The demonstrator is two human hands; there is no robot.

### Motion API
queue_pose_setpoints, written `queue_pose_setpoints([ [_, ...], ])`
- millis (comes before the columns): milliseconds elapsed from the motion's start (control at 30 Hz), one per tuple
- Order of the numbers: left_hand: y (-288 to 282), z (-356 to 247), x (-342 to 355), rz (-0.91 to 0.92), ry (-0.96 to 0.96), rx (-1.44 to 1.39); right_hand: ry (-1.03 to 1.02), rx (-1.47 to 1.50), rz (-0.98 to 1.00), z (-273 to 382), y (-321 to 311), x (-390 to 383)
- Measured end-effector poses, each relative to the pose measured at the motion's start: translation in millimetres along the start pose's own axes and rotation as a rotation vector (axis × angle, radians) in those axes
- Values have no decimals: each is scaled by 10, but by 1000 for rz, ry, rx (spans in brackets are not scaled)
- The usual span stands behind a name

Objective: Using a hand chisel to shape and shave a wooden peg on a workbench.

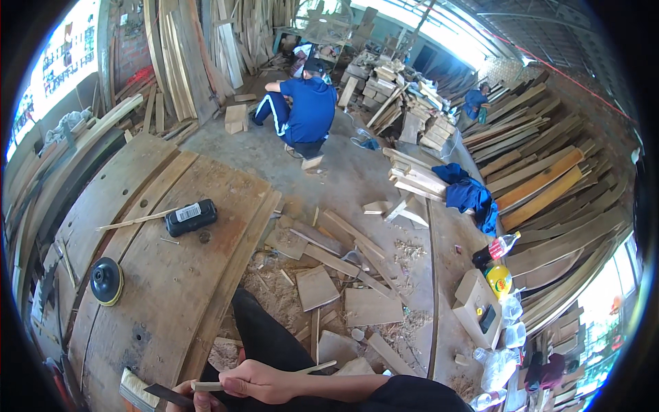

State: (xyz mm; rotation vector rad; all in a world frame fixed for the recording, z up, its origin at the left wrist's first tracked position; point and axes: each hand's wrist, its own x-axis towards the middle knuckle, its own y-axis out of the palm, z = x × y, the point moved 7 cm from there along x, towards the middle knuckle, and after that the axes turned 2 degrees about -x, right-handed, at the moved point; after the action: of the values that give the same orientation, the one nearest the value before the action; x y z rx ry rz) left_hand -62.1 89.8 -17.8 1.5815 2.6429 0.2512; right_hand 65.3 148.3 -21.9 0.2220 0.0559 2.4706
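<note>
At the bottom, my right hand (257,381) is closed on a thin pale wooden stick (209,386). My left hand (192,399) is closed beside it, holding a dark flat strip (165,395), perhaps a blade, near the stick's end; it is partly cut off by the frame's edge. A wide paintbrush (135,388) with pale bristles lies just left of my hands. On the wooden bench (137,275) are a round black sanding pad (106,281), a black case (191,217) with a label, a thin stick and a screw.
Offcuts (374,305) and shavings litter the floor ahead. A co-worker in blue (305,110) squats beyond; another (473,103) is at back right. Planks (542,199) line the right, with bottles (500,278), a blue garment (473,199) and an open wooden box (473,305) alongside.
</note>
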Motion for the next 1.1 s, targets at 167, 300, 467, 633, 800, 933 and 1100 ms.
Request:
queue_pose_setpoints([
  [167,-137,279,61,178,-42,-149,133,265,244,-113,137,25],
  [300,47,210,50,339,-198,-530,125,311,235,-127,178,36],
  [467,129,102,29,253,-378,-651,-23,-15,-56,-28,65,2],
  [633,107,44,-49,97,-438,-560,-57,-134,-117,-19,84,-70],
  [800,-40,123,-94,-168,-332,-258,-75,-232,-172,-25,72,-106],
  [933,44,113,-92,-28,-168,-196,-63,-212,-220,-49,10,-45],
  [1100,167,12,-144,-168,-264,-169,86,-115,-93,-45,-56,40],
])
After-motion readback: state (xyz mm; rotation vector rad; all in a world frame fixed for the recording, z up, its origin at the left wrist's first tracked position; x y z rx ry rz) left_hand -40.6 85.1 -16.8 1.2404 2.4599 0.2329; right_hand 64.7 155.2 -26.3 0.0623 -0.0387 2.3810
